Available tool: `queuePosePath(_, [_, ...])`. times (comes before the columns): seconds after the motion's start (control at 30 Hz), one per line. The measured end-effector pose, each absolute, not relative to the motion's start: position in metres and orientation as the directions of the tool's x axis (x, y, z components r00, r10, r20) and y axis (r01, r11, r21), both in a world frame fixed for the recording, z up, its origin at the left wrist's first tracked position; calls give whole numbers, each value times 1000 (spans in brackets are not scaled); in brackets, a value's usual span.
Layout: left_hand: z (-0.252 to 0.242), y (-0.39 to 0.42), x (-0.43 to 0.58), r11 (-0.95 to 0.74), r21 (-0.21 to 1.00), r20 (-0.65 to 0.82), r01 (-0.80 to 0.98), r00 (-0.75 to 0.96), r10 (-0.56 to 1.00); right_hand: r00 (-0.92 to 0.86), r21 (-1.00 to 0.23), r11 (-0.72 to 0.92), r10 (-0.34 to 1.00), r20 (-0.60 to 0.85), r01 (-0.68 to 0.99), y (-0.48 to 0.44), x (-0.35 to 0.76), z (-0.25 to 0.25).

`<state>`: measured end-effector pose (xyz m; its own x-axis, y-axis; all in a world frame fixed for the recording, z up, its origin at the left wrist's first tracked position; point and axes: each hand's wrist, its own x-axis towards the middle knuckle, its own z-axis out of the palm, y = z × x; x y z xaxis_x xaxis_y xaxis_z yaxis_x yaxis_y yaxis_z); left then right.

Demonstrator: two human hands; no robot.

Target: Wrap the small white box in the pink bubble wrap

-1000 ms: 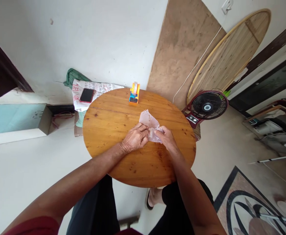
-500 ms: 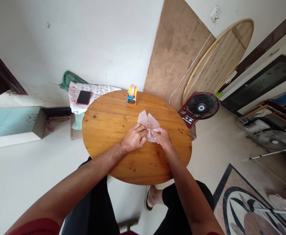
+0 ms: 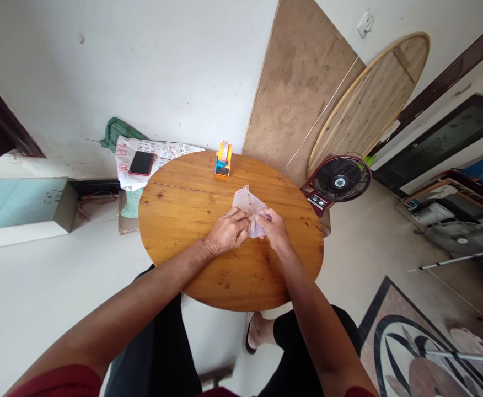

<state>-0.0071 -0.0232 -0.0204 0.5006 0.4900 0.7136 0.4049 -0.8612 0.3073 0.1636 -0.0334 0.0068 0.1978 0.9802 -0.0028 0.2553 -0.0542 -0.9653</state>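
A piece of clear, pinkish bubble wrap [image 3: 245, 201] lies on the round wooden table [image 3: 175, 204], between my two hands. My left hand [image 3: 230, 230] rests on its left edge with curled fingers closed on it. With thumb and fingers pinched together, my right hand [image 3: 272, 226] grips the right side of the wrap. Whether anything lies inside the wrap is hidden by my fingers. Beyond the hands, near the table's far edge, stands an orange and blue tape dispenser [image 3: 223, 160] with a roll of tape.
A dark phone with a red edge [image 3: 141, 163] lies on a printed white sack [image 3: 123, 157] left of the table. To the right stands a dark red fan [image 3: 341, 179]. A round wooden board [image 3: 374, 99] leans against the wall behind it.
The right part of the bubble wrap has been folded down toward the middle, and my right hand has shifted slightly up over it. My left hand stays almost where it was.
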Motion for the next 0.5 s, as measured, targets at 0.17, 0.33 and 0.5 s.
queuePosePath(0.17, [-23, -21, -7, -866, 343, 727, 364, 481, 490, 172, -962, -41, 985, 6, 271, -30, 158, 15])
queuePosePath(0.33, [-22, -23, -8, -863, 360, 711, 356, 494, 500, 124, -914, -26, 992, 27, 406, -22, 151, 21])
queuePosePath(0.5, [-21, -25, -9, -823, 436, 691, 364, 451, 566, 70, -891, -58, 997, -29, 451, -28, 148, 34])
